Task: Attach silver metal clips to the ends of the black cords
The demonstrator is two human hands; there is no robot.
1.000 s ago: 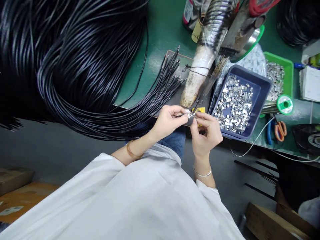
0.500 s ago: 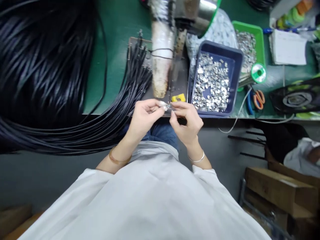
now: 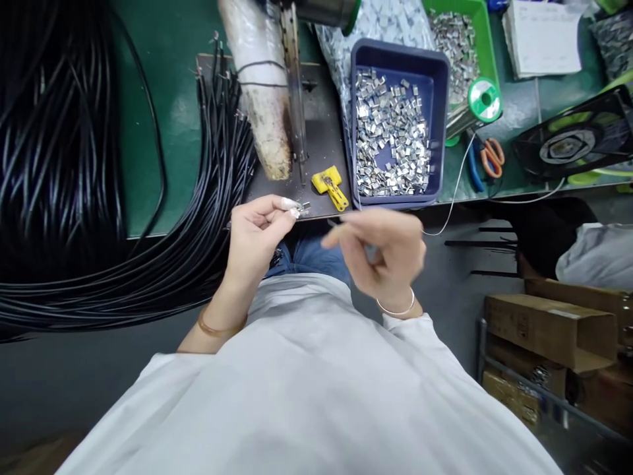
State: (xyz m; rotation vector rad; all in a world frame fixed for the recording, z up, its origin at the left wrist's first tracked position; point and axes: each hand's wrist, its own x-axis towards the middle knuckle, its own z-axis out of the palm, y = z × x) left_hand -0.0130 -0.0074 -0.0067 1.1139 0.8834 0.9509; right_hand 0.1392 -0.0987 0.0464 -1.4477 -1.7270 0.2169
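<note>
At left, a bundle of black cables (image 3: pixel 225 158) crosses the green surface (image 3: pixel 173 132), its tips reaching onto a dark board (image 3: pixel 324 125). The left hand (image 3: pixel 254 231) pinches a small metal shell (image 3: pixel 306 206) between thumb and finger, at the board's front edge; whether a cable joins it is too small to see. Probably the step in hand is handling this single shell, and the next move calls for a steady pinch and exact finger work. Beside it lies a yellow clip (image 3: pixel 327 179). The right hand (image 3: pixel 383 251), blurred, is half curled, apart from the shell; I am unable to say whether it holds something. Further right come a blue tray (image 3: pixel 444 125) of metal pieces (image 3: pixel 368 145), a wire spool (image 3: pixel 484 100) and a paper pad (image 3: pixel 544 39); no brand or writing is readable.
</note>
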